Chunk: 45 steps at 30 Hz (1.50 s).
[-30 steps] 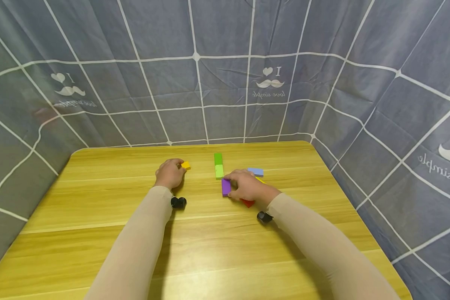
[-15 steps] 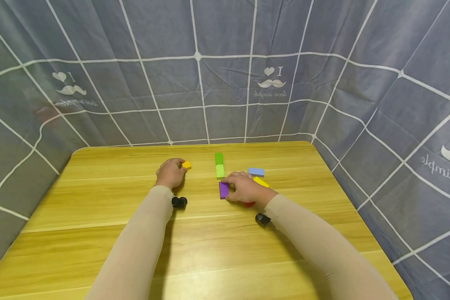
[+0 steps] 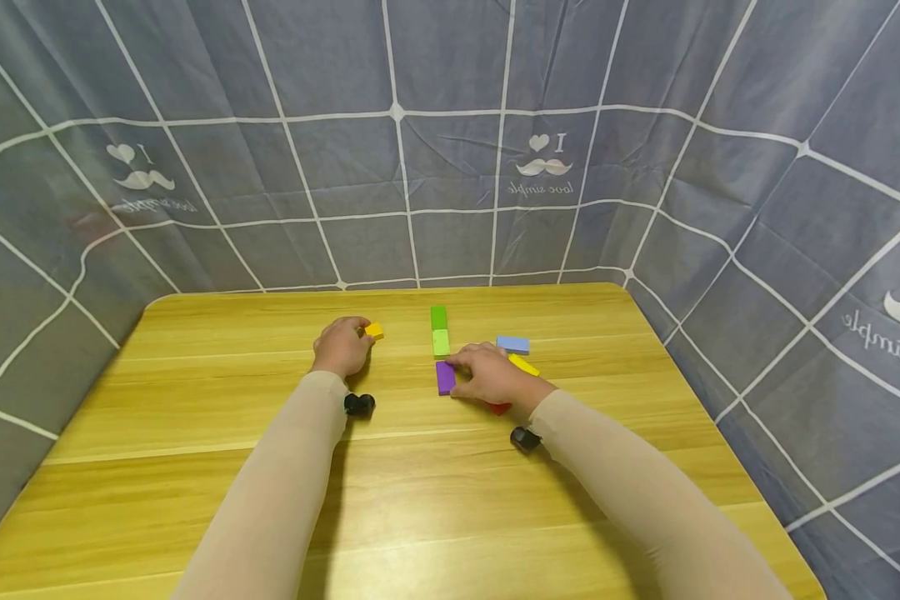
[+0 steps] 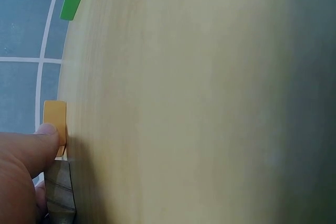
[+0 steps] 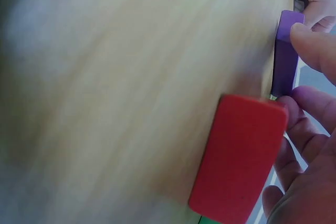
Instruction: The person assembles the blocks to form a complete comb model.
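My left hand (image 3: 342, 346) holds an orange block (image 3: 375, 331) at the left of the table. In the left wrist view its thumb lies on the orange block (image 4: 55, 119), with a grey-brown striped block (image 4: 60, 190) next to it; the other fingers are mostly hidden. Near the middle, my right hand (image 3: 487, 372) pinches a flat purple block (image 3: 446, 378) between thumb and fingertips. Just beyond it, a light green block (image 3: 440, 343) and a darker green block (image 3: 438, 317) lie end to end. The purple block is roughly in line with them, close to the light green one.
Right of the greens lie a light blue block (image 3: 513, 344) and a yellow block (image 3: 523, 364). A red block (image 5: 239, 158) sits beneath my right hand, and a green edge (image 5: 209, 220) shows below it. A grey curtain (image 3: 450, 200) encloses the wooden table (image 3: 420, 517).
My right hand has drawn the purple block left, first slightly nearer, then slightly away toward the light green block. More of the yellow block shows now. My left hand stays put.
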Each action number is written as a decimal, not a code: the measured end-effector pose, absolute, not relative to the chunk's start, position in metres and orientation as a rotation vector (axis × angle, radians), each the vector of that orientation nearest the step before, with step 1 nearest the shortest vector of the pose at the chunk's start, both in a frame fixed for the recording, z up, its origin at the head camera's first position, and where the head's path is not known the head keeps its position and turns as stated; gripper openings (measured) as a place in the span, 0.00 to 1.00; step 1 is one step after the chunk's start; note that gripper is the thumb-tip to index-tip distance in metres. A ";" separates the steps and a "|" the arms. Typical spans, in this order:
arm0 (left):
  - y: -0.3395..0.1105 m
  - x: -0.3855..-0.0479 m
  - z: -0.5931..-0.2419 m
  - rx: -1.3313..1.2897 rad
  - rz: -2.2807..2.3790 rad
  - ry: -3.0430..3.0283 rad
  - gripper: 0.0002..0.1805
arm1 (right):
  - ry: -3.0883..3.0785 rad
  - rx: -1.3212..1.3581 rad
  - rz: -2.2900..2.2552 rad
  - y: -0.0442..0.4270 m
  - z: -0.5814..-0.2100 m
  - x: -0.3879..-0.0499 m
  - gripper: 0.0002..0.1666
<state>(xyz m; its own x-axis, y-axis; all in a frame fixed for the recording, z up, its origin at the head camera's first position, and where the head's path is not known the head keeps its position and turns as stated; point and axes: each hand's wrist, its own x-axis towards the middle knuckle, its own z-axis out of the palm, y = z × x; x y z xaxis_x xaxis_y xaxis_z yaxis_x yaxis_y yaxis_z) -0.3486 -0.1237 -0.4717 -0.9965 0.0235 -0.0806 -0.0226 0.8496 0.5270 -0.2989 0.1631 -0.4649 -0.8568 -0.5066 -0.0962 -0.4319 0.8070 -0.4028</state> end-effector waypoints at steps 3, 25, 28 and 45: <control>-0.124 -0.348 -0.472 0.004 0.843 2.938 0.25 | 2.797 -0.716 -0.556 0.162 -0.464 -0.299 0.37; -0.123 -0.348 -0.471 -0.005 0.841 2.923 0.25 | 2.810 -0.668 -0.580 0.159 -0.464 -0.302 0.36; -0.123 -0.348 -0.471 -0.004 0.839 2.924 0.25 | 2.806 -0.655 -0.592 0.159 -0.464 -0.303 0.36; -0.123 -0.347 -0.471 -0.002 0.842 2.937 0.24 | 2.823 -0.646 -0.590 0.157 -0.463 -0.303 0.35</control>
